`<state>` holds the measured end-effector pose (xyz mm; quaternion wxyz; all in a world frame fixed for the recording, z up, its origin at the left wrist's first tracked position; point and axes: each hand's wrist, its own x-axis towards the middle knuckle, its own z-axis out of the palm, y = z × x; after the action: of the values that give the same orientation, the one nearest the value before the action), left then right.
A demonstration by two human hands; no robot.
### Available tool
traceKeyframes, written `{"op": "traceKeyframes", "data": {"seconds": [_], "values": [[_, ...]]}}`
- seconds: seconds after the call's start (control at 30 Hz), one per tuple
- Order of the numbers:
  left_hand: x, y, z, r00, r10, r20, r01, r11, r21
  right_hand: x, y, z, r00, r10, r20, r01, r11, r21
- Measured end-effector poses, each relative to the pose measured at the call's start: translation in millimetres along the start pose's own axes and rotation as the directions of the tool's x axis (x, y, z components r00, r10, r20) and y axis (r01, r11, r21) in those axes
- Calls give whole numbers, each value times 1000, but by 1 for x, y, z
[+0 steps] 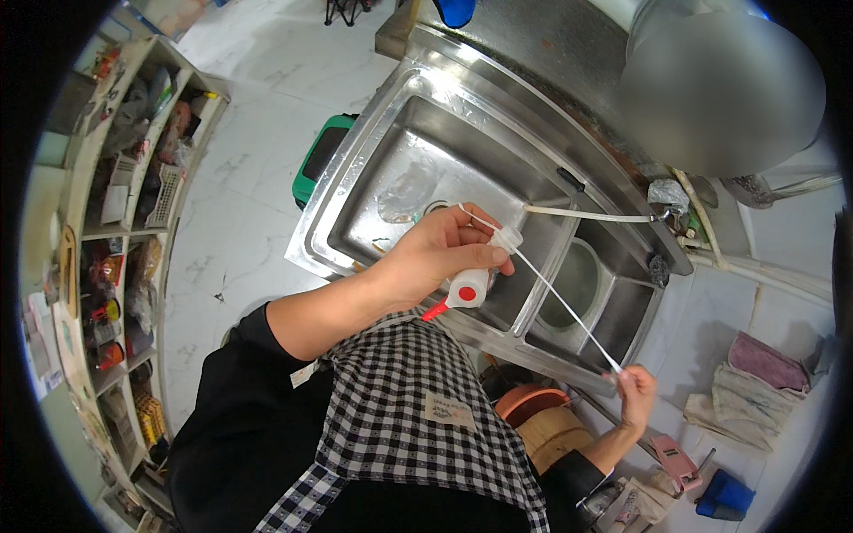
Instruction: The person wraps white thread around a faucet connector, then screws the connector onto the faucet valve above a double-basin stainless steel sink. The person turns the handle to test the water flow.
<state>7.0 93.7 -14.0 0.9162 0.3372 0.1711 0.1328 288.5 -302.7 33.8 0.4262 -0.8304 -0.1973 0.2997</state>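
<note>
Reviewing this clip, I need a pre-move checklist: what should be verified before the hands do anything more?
1. Left hand grips the clear plastic piece: ok, fingers closed on it.
2. Right hand holds the white strand: ok, pinched at its far end.
3. Strand straight between the hands: ok, no visible sag.
4. Red-and-white plastic piece secured: cannot tell; it shows just below the left hand, its support hidden.
5. Hose clear of the strand: cannot tell; depth is unclear from one view.

pale patch on the checked apron (pixel 382 373), small dark lettering on the patch (pixel 450 411), too small to read
</note>
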Motion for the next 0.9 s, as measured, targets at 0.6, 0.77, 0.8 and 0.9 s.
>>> {"op": "traceKeyframes", "data": {"seconds": [0.6,0.77,0.8,0.9], "values": [[0,5,6,996,-64,69,71,993,-99,23,23,29,999,17,32,-20,996,82],[-8,12,13,961,-155,227,175,982,-72,58,19,48,998,45,52,-38,990,-134],[-9,13,15,951,-180,250,203,976,-72,70,20,58,997,52,53,-43,986,-162],[-14,14,21,924,-259,283,275,961,-19,107,27,97,997,37,72,-24,986,-166]]}}
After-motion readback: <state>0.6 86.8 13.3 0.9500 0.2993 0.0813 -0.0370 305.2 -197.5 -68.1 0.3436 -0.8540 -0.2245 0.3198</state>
